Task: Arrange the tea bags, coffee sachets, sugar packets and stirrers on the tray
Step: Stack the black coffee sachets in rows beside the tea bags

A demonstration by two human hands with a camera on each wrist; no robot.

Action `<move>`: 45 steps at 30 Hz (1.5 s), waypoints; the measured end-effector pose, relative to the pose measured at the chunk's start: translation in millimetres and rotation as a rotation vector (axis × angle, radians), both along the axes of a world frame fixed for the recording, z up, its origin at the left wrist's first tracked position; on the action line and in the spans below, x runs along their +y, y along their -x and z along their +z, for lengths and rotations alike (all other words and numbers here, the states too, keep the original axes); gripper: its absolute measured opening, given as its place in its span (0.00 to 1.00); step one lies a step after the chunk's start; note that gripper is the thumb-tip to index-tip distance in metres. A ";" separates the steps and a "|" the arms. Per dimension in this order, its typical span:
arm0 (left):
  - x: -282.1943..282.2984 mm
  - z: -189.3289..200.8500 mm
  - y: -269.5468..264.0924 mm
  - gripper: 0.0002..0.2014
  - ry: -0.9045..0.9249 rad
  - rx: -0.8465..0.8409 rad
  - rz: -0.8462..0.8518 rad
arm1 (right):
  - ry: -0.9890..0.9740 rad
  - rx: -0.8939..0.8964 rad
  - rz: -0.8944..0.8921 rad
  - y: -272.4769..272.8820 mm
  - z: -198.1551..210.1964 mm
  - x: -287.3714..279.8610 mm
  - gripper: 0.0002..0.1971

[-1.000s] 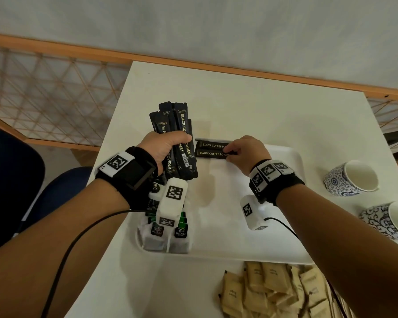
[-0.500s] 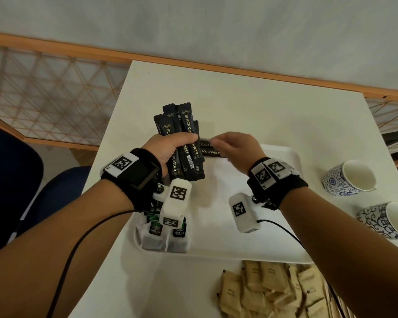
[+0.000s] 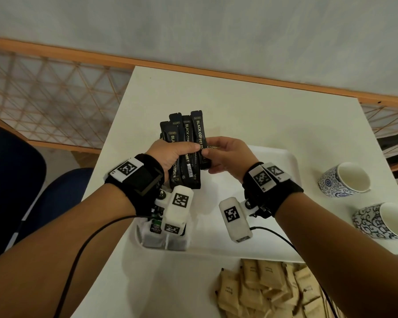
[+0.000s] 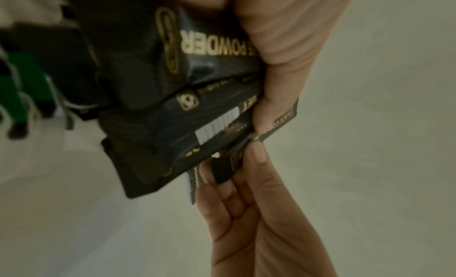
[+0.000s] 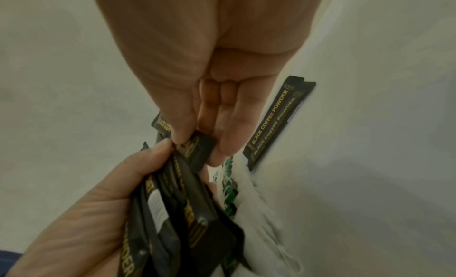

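My left hand [image 3: 177, 152] grips a bunch of black coffee sachets [image 3: 186, 143] upright above the white tray's [image 3: 283, 154] far-left corner. My right hand [image 3: 225, 154] pinches the rightmost sachet [image 3: 202, 157] of that bunch between thumb and fingers; the right wrist view shows this pinch on the sachet's end [image 5: 197, 150]. Two more coffee sachets [image 5: 276, 121] lie side by side on the tray beyond the hands, mostly hidden in the head view. Tea bags [image 3: 163, 237] with green tags stand in the tray's near-left corner. No stirrers are in view.
A heap of brown sugar packets [image 3: 262, 290] lies on the white table in front of the tray. Two blue-patterned cups [image 3: 342, 180] [image 3: 381, 221] stand to the right. A wooden lattice rail runs behind the table, and a blue chair is at left.
My right hand let go of the two sachets lying on the tray, moved left to the bunch and now pinches one sachet there. My left hand tilted the bunch slightly right.
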State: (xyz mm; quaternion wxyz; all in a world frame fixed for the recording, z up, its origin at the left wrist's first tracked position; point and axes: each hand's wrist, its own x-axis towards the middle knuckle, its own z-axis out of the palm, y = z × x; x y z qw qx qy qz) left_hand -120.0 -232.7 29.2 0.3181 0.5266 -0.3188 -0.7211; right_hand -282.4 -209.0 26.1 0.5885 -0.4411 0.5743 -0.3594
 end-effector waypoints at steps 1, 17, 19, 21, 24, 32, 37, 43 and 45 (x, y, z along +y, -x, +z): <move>-0.2 -0.1 -0.1 0.16 0.004 -0.016 0.020 | 0.001 0.001 -0.008 -0.2 0.3 0.4 0.07; -12.5 4.1 -4.4 0.07 0.085 -0.081 0.124 | 0.126 0.341 -0.009 17.5 -1.6 4.1 0.13; -12.0 4.8 -4.4 0.06 0.079 -0.096 0.129 | 0.122 0.236 -0.018 18.6 -0.5 5.5 0.12; -12.4 6.1 -5.8 0.07 0.069 -0.106 0.153 | 0.093 0.095 -0.069 23.4 -0.6 6.5 0.09; -13.2 7.0 -8.8 0.09 0.048 -0.105 0.171 | 0.036 -0.025 -0.162 33.5 -2.5 7.2 0.07; -16.0 3.0 -11.3 0.08 0.048 -0.118 0.194 | -0.032 0.272 -0.252 61.8 -26.7 4.0 0.09; -17.1 0.2 -12.7 0.08 0.043 -0.102 0.184 | -0.065 0.403 -0.235 61.0 -41.8 2.9 0.09; -15.4 -3.6 -9.4 0.09 0.012 -0.097 0.163 | -0.048 0.484 -0.235 57.8 -47.8 -3.4 0.07; -15.5 -4.2 -8.1 0.09 0.013 -0.100 0.152 | -0.051 0.486 -0.239 57.1 -48.2 -5.2 0.06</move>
